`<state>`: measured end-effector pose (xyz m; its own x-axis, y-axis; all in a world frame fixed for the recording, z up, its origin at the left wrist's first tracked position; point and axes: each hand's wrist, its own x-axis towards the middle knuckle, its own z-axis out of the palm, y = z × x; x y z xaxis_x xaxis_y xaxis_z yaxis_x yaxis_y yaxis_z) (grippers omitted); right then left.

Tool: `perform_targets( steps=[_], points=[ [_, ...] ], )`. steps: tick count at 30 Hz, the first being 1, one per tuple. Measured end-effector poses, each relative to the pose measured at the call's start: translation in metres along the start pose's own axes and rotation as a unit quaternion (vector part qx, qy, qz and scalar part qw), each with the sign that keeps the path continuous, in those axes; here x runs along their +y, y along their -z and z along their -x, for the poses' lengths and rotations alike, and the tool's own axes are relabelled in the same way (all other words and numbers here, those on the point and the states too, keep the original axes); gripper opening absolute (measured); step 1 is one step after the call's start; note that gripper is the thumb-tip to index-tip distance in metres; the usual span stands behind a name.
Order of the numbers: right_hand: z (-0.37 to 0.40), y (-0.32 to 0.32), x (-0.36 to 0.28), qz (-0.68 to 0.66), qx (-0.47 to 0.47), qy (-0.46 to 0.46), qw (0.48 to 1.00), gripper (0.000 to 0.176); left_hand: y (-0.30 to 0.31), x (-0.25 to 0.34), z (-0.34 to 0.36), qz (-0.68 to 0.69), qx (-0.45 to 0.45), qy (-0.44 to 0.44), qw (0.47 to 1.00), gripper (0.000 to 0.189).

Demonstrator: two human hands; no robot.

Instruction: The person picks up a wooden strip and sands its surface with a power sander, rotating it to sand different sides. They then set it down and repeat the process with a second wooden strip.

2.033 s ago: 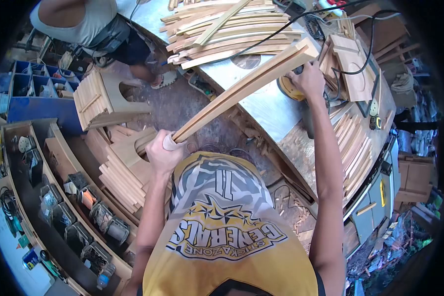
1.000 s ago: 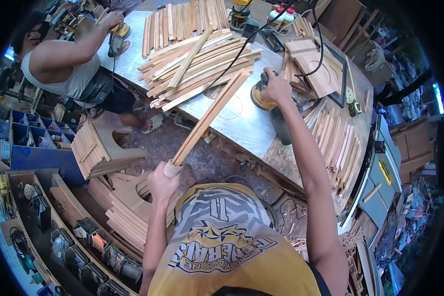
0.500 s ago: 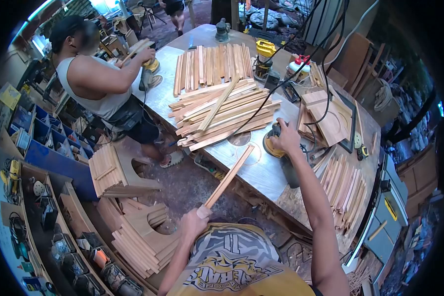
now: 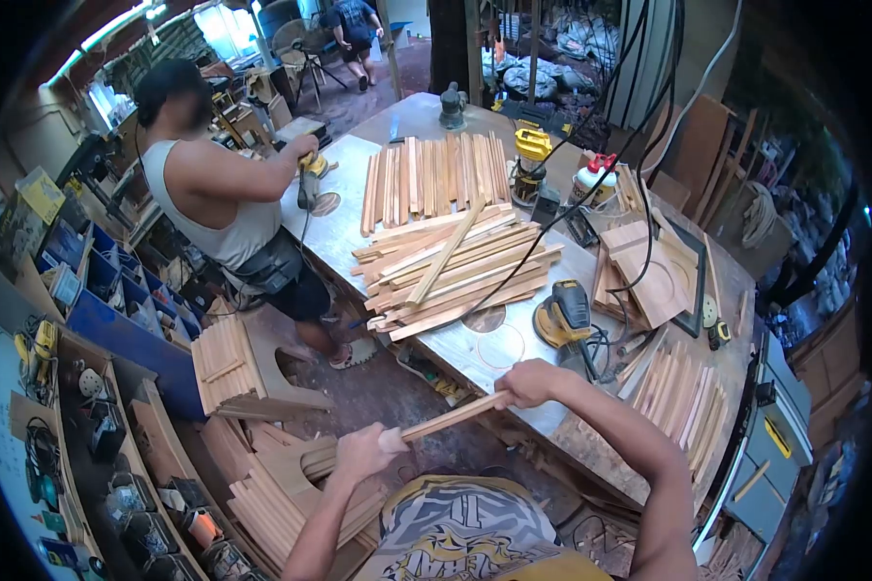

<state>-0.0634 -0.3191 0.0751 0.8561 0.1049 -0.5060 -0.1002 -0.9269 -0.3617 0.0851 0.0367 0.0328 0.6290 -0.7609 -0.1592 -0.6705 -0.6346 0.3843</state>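
Observation:
A narrow wooden strip (image 4: 451, 418) stretches between my two hands, just off the near edge of the table. My left hand (image 4: 366, 451) is closed round its near end, with something pale at the fingertips that I cannot make out clearly. At the far end my right hand (image 4: 530, 383) grips the strip. Just beyond that hand a yellow and black sander (image 4: 564, 315) rests on the metal-topped table (image 4: 465, 363), with nobody holding it. A loose pile of wooden strips (image 4: 460, 266) lies farther back, and a tidy row of strips (image 4: 434, 174) sits behind it.
Across the table a co-worker (image 4: 218, 189) holds another sander (image 4: 310, 179). More strips (image 4: 673, 397) are stacked at the right, near wooden panels (image 4: 649, 271). Black cables (image 4: 639, 136) hang over the table. Stacked curved wood pieces (image 4: 233, 363) stand at lower left.
My right hand has let go of the sander and moved down to grip the strip's far end. The strip has swung flatter. The co-worker's sander is now down at the table, and the view has tilted up.

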Motion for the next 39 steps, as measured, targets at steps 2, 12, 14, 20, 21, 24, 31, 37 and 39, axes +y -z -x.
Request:
perform_targets(
  steps=[2, 12, 14, 20, 21, 24, 31, 37, 39],
  points=[
    [0.017, 0.003, 0.006, -0.015, 0.006, -0.011, 1.0, 0.047, 0.006, -0.025, 0.004, 0.012, 0.023, -0.022, 0.999, 0.041],
    [-0.015, -0.111, -0.076, -0.664, 0.265, 0.039, 0.698, 0.022, -0.105, 0.012, -0.018, 0.654, 0.061, 0.138, 0.741, 0.022],
    [-0.029, -0.116, -0.092, -0.707, 0.245, -0.003, 0.663, 0.022, -0.094, 0.066, -0.018, 0.663, 0.073, 0.078, 0.741, 0.022],
    [-0.031, -0.133, -0.082, -0.773, 0.278, -0.005, 0.57, 0.017, -0.06, 0.096, -0.015, 0.436, -0.085, -0.082, 0.892, 0.073],
    [-0.029, -0.134, -0.082, -0.754, 0.286, 0.006, 0.591, 0.018, -0.061, 0.089, -0.017, 0.369, -0.086, -0.144, 0.914, 0.081],
    [-0.028, -0.136, -0.079, -0.74, 0.291, 0.007, 0.606, 0.025, -0.054, 0.071, -0.031, 0.54, -0.245, -0.058, 0.803, 0.078],
    [-0.035, -0.142, -0.083, -0.781, 0.281, -0.02, 0.557, 0.03, -0.044, 0.077, -0.038, 0.302, -0.178, -0.098, 0.932, 0.043],
    [-0.009, -0.103, -0.062, -0.812, 0.425, -0.098, 0.387, 0.031, -0.051, 0.062, -0.028, 0.229, -0.079, -0.137, 0.96, 0.027],
    [-0.008, -0.101, -0.045, -0.825, 0.47, -0.099, 0.297, 0.029, -0.047, 0.057, -0.023, 0.177, -0.114, -0.131, 0.969, 0.035]
  ],
)
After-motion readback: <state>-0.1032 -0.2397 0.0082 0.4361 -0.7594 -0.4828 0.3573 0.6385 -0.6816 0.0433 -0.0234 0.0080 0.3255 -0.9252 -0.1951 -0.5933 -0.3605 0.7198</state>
